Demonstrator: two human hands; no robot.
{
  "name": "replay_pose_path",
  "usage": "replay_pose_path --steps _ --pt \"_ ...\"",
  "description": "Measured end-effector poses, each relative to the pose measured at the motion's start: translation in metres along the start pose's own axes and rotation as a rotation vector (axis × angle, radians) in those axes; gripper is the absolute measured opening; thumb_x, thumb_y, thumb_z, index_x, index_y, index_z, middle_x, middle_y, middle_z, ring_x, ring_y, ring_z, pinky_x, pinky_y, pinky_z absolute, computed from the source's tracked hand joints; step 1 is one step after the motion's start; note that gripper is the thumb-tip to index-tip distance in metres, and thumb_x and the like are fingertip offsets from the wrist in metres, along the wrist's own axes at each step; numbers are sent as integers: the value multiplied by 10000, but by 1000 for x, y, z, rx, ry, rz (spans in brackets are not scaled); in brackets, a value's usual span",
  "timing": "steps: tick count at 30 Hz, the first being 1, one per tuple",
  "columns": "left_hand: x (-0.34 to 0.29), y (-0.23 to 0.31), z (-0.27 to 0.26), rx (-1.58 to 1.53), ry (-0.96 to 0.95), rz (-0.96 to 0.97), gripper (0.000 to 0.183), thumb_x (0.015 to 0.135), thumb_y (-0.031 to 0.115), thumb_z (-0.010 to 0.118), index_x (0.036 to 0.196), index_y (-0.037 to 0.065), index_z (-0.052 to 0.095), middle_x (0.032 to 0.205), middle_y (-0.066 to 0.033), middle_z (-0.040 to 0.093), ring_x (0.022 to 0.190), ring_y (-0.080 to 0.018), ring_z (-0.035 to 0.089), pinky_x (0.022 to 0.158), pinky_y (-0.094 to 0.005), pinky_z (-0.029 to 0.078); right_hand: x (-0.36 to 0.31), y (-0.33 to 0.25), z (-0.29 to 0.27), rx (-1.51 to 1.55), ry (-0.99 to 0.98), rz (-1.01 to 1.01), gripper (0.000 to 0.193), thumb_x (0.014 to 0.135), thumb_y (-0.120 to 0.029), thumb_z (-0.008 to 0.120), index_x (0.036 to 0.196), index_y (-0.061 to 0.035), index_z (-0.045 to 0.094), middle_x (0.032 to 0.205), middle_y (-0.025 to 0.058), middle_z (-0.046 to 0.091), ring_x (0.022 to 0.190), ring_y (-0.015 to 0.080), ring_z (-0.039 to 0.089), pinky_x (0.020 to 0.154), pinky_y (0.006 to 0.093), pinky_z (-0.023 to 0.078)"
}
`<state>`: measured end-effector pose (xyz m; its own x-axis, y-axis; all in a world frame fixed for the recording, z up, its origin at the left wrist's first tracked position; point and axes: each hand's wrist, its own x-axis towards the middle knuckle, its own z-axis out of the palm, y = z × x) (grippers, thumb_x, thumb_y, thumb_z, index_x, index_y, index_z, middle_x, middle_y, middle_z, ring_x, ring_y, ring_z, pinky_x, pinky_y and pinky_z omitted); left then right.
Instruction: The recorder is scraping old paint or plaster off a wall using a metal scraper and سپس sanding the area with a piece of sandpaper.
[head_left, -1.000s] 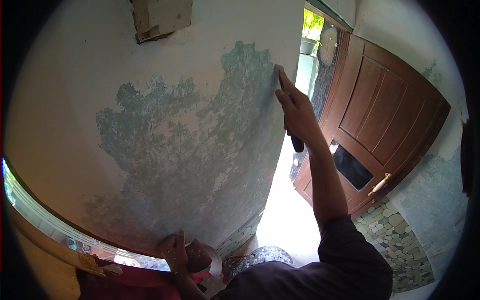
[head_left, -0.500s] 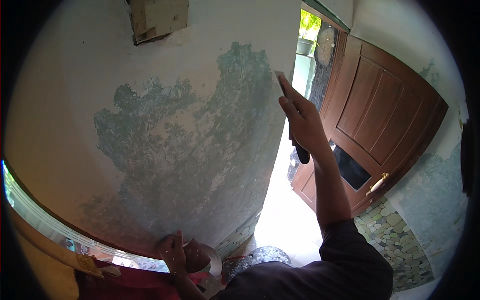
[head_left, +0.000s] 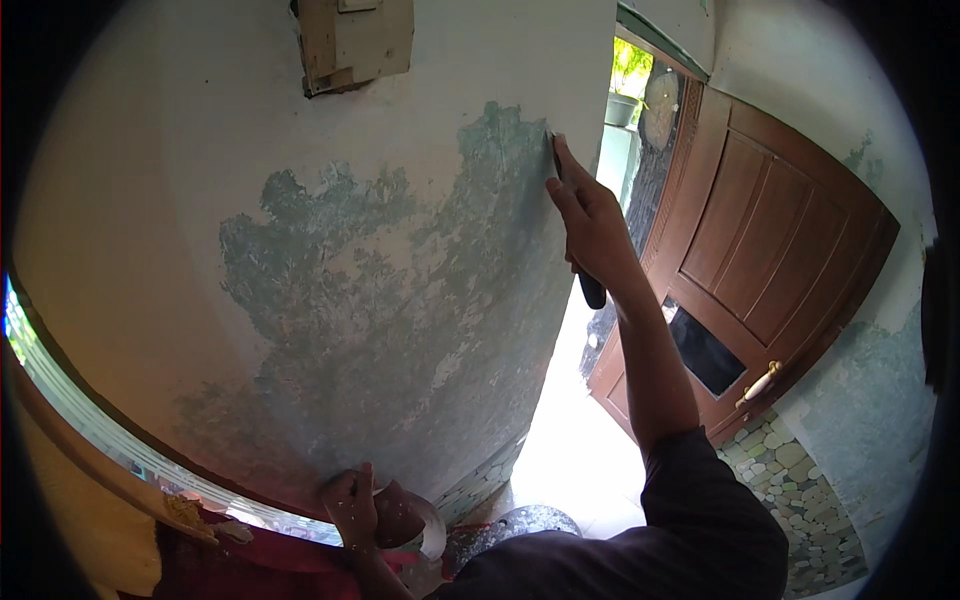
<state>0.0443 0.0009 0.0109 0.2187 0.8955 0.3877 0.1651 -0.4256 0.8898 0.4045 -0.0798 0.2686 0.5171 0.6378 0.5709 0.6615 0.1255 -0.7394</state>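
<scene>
My right hand (head_left: pixel 592 222) is closed round a scraper (head_left: pixel 592 290), whose dark handle end sticks out below the palm. Its thin blade is seen nearly edge-on, at the wall by the right edge of a grey-green bare patch (head_left: pixel 345 270). I cannot tell for sure whether the blade touches. Low down at the wall's foot, my left hand (head_left: pixel 352 505) grips a curled brown sheet (head_left: pixel 398 516) with a pale underside, which looks like sandpaper. One finger of that hand points up along the wall.
A brown wooden door (head_left: pixel 770 220) with a pale handle stands open at the right, beside a bright doorway. A box-like panel (head_left: pixel 365 45) sits high on the wall. Slatted window glass (head_left: pixel 90 420) runs along the left. A speckled dark round thing (head_left: pixel 520 525) lies below.
My view has shifted, so the wall patch and panel sit further right and lower. The scraper blade has turned more edge-on and sits closer to the patch. My left hand keeps its grip.
</scene>
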Motion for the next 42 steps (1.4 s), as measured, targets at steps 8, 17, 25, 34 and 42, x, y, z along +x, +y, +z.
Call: replay_pose_path --steps 8,17,25,34,42 --pt "-1 2 -3 5 -19 -17 352 871 146 630 591 -32 514 534 -61 541 515 -88 467 512 -272 376 0 -11 1 -189 17 -171 500 949 -255 497 1423 -150 374 605 69 503 433 120 483 478 281 446" --pt "-3 -5 -7 -10 2 -39 346 863 136 637 590 -33 508 536 -66 550 504 -92 478 498 -278 372 -9 -19 -4 -2 6 -51 480 964 -268 468 1423 -167 374 605 68 502 422 98 492 398 253 422" --pt "0 3 -2 42 -13 16 347 862 145 640 592 -33 513 536 -71 552 495 -95 478 492 -281 370 26 -10 -9 -20 71 -9 489 962 -263 478 1428 -168 365 610 54 510 393 91 457 411 264 428" --pt "-1 6 -2 38 -17 22 346 860 137 641 592 -37 507 520 -68 530 497 -87 449 491 -279 360 10 -5 1 -32 48 3 482 955 -254 490 1418 -171 385 543 21 421 406 94 460 398 274 408" --pt "-1 6 -5 37 18 3 324 858 126 640 603 -36 523 518 -61 518 503 -75 432 485 -275 347 5 -10 2 -12 14 -66 484 953 -268 501 1416 -181 389 551 32 447 388 94 453 390 270 410"
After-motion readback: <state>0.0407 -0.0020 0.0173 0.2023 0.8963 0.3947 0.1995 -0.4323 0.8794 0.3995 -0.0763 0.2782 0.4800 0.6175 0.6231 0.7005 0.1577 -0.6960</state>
